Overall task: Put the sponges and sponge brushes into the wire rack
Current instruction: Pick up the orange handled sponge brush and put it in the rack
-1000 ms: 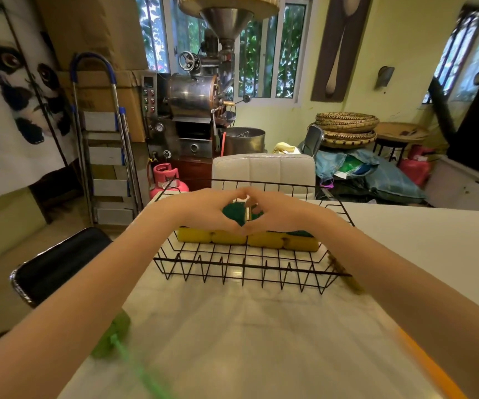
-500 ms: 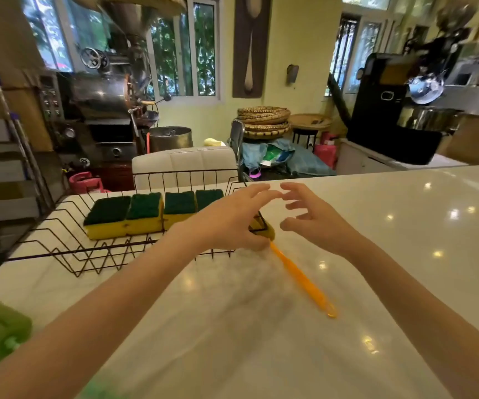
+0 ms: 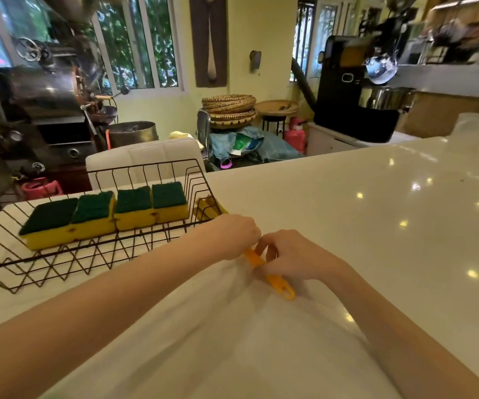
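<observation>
A black wire rack (image 3: pixel 157 249) is placed on the white countertop (image 3: pixel 376 214), at its left part. Four sponges are laid inside it in one row, each with the dark green scouring side up and the yellow foam below: the first sponge (image 3: pixel 49 223) at the left, then the second sponge (image 3: pixel 94 214), the third sponge (image 3: pixel 134 207) and the fourth sponge (image 3: pixel 170 200). They are set side by side and touching.

An orange sponge brush (image 3: pixel 273 279) is lying on the countertop, just outside the right end of the rack. Its yellow head (image 3: pixel 208 207) is seen close against the end wires of the rack; if it is touching them cannot be told. The handle is directed toward the person, and its end with a hanging loop is resting on the surface.

The handle is held by both hands. The left hand (image 3: pixel 237 236) is closed over the upper part of the handle, the fingers curled down on it. The right hand (image 3: pixel 291 256) is pinching the middle part between thumb and bent fingers. The two hands are almost touching each other.

Behind the rack a white padded chair back (image 3: pixel 146 156) is seen
</observation>
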### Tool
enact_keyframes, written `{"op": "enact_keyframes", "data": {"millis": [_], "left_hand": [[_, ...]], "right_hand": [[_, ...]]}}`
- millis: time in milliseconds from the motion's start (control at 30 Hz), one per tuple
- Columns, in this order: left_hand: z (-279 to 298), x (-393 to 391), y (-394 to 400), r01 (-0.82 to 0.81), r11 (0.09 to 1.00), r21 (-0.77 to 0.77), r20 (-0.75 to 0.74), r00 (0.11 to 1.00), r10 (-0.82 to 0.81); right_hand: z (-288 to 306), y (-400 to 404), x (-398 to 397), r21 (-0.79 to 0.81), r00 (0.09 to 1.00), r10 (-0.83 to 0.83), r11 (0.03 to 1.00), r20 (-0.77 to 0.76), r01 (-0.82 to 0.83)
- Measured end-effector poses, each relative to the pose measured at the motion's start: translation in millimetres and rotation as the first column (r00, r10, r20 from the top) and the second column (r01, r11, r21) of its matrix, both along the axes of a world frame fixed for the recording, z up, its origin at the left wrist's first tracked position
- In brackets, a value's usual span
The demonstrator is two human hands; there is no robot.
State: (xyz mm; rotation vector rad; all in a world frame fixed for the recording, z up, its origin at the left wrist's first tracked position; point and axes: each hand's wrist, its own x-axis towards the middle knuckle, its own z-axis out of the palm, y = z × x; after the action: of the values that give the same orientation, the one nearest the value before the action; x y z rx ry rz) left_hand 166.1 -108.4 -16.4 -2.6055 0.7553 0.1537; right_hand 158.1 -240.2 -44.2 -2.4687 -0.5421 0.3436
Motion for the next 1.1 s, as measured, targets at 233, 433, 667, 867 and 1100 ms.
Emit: {"op": "enact_keyframes", "data": {"millis": [233, 433, 667, 867, 1100], "left_hand": [[-1.6, 10.4, -6.0, 0.016, 0.998, -0.060, -0.016, 1.000, -0.017], [2.0, 24.1, -13.8, 0.058, 0.988, -0.145, -0.015, 0.998, -0.061], [30.5, 33.7, -20.2, 0.157, 0.962, -0.225, 0.147, 0.981, -0.125], [51.5, 29.3, -2.5, 0.237, 0.933, -0.271, 0.284, 0.946, -0.158], [75.5, 13.5, 47.7, 0.286, 0.897, -0.338, 0.470, 0.877, -0.102]], "right_hand": [[1.4, -10.1, 4.2, 0.014, 0.997, -0.069, 0.998, 0.030, 0.069], [3.8, -21.4, 7.7, 0.124, 0.982, -0.184, 0.976, 0.034, 0.178], [13.8, -33.9, 9.9, 0.407, 0.941, -0.333, 0.869, 0.064, 0.281], [25.1, -24.2, 12.3, 0.539, 0.930, -0.346, 0.810, 0.121, 0.231], [59.6, 8.6, 25.7, 0.513, 0.964, -0.177, 0.857, 0.198, 0.052]]}}
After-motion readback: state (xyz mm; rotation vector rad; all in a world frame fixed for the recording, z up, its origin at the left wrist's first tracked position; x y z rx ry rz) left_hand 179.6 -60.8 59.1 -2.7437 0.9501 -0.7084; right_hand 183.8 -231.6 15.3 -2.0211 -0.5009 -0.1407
